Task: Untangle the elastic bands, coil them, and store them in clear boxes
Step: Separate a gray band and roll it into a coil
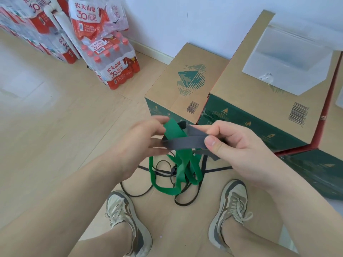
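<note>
A flat grey elastic band (pixel 185 142) runs between both hands at mid-frame. My right hand (pixel 235 145) pinches its right end between thumb and forefinger. My left hand (pixel 137 143) grips its left end together with a wide green elastic band (pixel 174 132). The green band hangs down in tangled loops (pixel 182 169) to the floor, mixed with thin black elastic bands (pixel 187 198) that lie between my two shoes. A clear plastic box (pixel 289 58) stands open on the tall cardboard carton at the upper right.
Two brown-and-green cardboard cartons (pixel 185 78) (pixel 259 112) stand ahead and to the right, against a white wall. Shrink-wrapped packs of water bottles (pixel 111 62) are stacked at the upper left. My shoes (pixel 126 219) (pixel 230 210) rest on a flat cardboard sheet over light wooden flooring.
</note>
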